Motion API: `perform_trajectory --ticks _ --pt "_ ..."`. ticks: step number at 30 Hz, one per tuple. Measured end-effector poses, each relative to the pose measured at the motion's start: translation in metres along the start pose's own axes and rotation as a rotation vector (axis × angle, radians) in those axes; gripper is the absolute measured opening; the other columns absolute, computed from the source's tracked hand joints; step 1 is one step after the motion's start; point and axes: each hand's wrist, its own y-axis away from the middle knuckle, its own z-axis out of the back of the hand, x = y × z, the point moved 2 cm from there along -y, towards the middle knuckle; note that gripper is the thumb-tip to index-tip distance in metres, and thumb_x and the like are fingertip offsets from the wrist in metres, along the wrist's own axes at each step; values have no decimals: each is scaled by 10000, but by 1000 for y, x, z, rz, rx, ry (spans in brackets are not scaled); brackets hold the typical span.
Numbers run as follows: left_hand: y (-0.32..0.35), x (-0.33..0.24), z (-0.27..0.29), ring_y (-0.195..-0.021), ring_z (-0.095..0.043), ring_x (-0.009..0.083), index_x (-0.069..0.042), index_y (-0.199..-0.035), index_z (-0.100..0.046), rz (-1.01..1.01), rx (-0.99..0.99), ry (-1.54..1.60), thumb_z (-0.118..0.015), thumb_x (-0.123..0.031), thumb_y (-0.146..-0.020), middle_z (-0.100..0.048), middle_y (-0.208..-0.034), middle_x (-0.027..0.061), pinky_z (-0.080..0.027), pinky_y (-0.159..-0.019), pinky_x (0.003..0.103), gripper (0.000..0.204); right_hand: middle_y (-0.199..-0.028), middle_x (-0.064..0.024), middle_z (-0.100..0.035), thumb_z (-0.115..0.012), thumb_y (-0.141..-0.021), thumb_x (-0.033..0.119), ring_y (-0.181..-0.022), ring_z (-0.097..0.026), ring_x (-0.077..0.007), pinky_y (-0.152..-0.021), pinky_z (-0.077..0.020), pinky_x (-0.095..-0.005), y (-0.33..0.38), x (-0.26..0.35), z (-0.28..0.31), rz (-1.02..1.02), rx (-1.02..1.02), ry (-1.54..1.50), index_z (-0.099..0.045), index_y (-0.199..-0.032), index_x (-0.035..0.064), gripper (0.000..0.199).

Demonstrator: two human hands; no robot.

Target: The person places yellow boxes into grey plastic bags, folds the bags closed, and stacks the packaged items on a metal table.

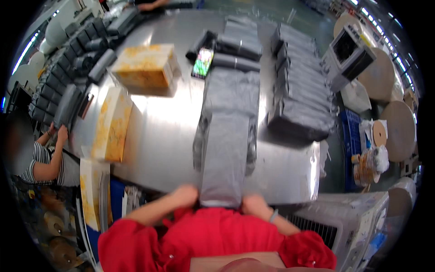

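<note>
Red clothing (222, 231) faces the near edge of the counter (165, 140), where a grey bag (224, 158) ends between left hand (186, 196) and right hand (255, 205); blur hides whether either grips it.

Left fingers (190, 194), right fingers (250, 203) blurred; grips unclear.

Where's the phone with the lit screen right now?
In the head view, the phone is in the upper middle, slightly left of centre, between the farther yellow-stained block and the middle row of grey bundles.
</note>
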Motion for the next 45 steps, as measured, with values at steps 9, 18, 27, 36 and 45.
perform_trajectory --ticks 9,18,27,36,45 --pt "-7 -24 54 -661 -558 296 -67 -648 -496 153 -651 288 -651 -236 -774 -556 -675 81 -432 -564 419 262 -680 -175 -602 -554 -857 183 -654 -622 -330 -570 -457 -372 -39 -46 24 -605 -340 -821 -592 -870 16 172" --pt "-123 -96 63 -810 -558 290 -14 -907 -569 -171 -511 712 -615 -105 -786 -564 -891 139 -452 -694 348 159 -930 -170 -647 -501 -881 115 -875 -639 -244 -747 -477 -327 -32 -49 30 -403 -231 -888 -536 -1167 32 300" --pt "108 12 -84 -895 -563 300 -73 -945 -603 311 -209 68 -593 -99 -765 -578 -952 110 -474 -759 382 182 -1229 -112 -549 -505 -838 31 -1048 -579 -232 -892 -455 -333 -15 -64 74 -121 -250 -446 -412 -1322 74 495" --pt "-45 31 120 -913 -549 224 -100 -912 -559 -627 -696 -568 -541 -147 -737 -554 -1038 37 -442 -813 350 182 -1127 -21 -576 -574 -760 82 -1012 -558 -180 -875 -433 -356 -88 -68 94 615 -282 253 -632 -879 97 133" --pt "-114 41 106 -515 -331 183 6 -646 -442 191 -1098 1210 -578 -191 -883 -398 -562 107 -321 -488 313 337 -654 -53 -429 -522 -931 222 -552 -362 -141 -533 -322 -286 -135 -94 73 -478 -737 -867 -471 -694 -31 350"
